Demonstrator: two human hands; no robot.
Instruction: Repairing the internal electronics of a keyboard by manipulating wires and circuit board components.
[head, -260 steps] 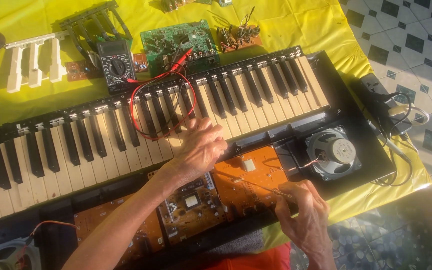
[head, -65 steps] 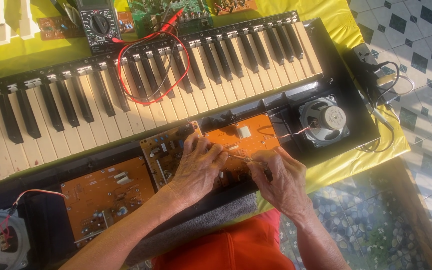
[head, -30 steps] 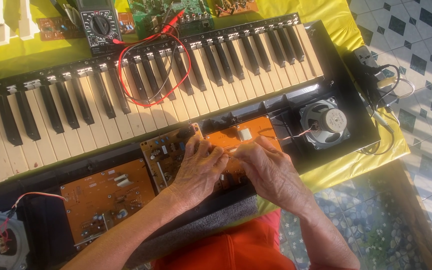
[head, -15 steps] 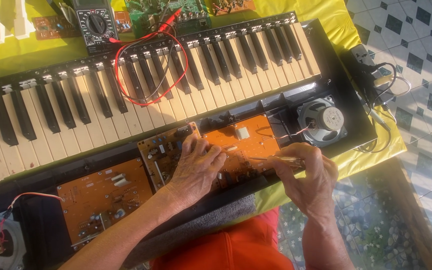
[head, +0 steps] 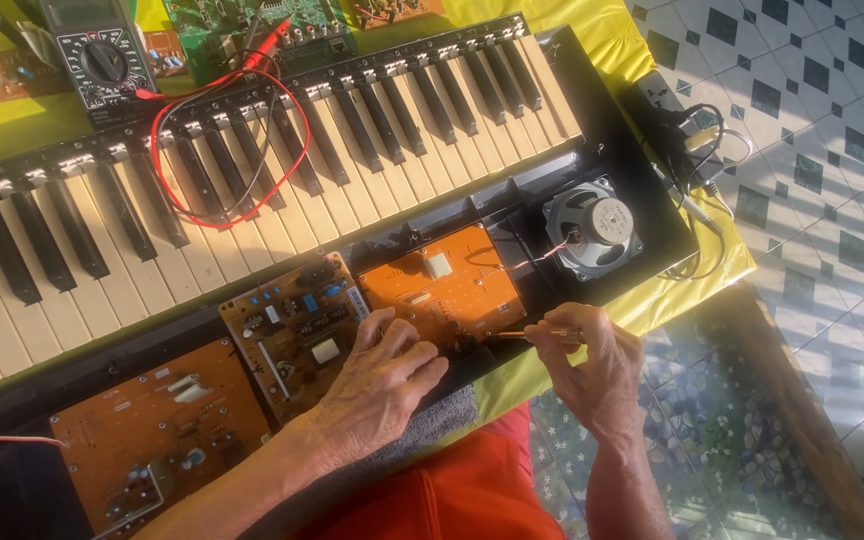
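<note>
An opened electronic keyboard (head: 282, 170) lies on a yellow cloth, its circuit boards exposed along the near edge. My left hand (head: 377, 385) rests fingers-down on the brown middle board (head: 292, 320), beside the orange board (head: 447, 285). My right hand (head: 587, 365) pinches a thin metal tool (head: 522, 334), its tip pointing left at the orange board's near edge. A round speaker (head: 592, 225) sits to the right of that board.
A multimeter (head: 102, 60) with red and black leads (head: 202, 150) looped over the keys sits at the back left, near a green board (head: 252, 20). Another orange board (head: 152, 430) lies at the near left. Cables (head: 702, 150) hang off the right end. Tiled floor lies to the right.
My right hand drew back to the right off the orange board, now holding the thin tool at its edge. My left hand stayed on the brown board.
</note>
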